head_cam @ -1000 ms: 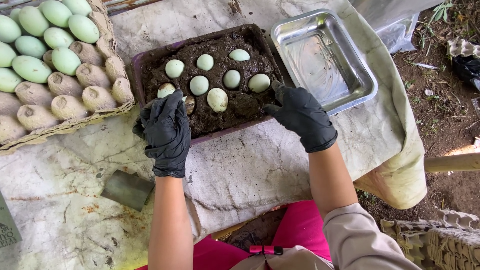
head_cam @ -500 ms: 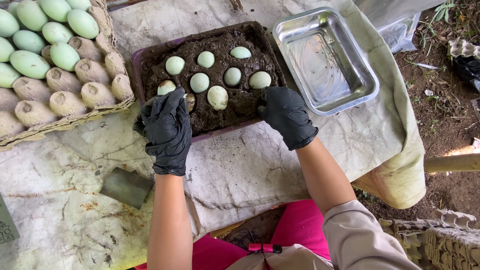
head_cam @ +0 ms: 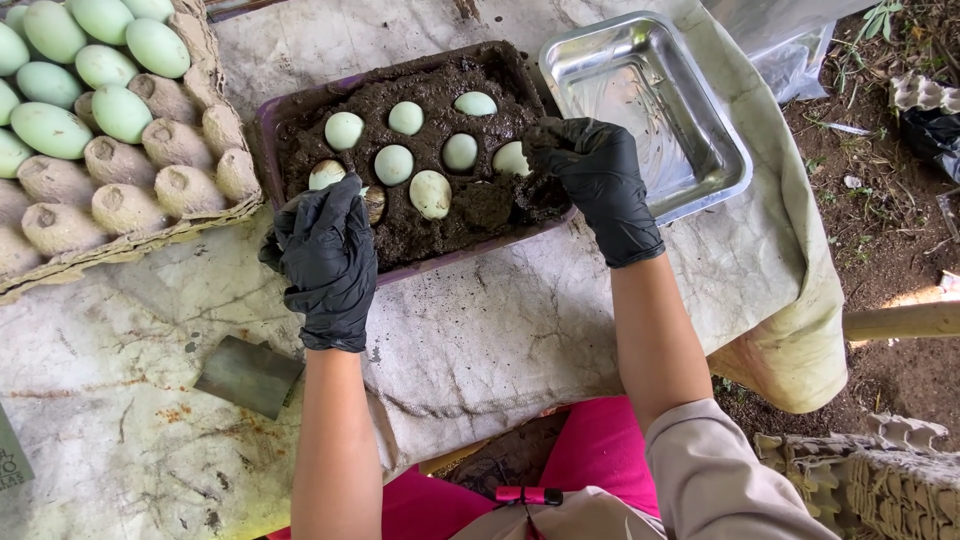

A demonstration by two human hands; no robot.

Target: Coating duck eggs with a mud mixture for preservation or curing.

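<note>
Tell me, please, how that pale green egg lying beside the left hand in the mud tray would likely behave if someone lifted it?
The egg is round and smooth, so it would probably roll if set on the flat cloth. Wet dark mud around it likely makes it slippery in the gloved left hand. Its thin shell probably cracks under a hard squeeze.

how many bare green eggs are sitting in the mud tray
7 in the mud tray: three along the back, three across the middle, one front centre. More may be buried or hidden under the left hand.

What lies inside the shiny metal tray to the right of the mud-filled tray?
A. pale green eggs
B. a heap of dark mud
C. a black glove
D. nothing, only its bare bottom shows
D: the metal tray shows only its bare, reflective bottom, while the eggs sit in the mud-filled tray beside it.
</note>
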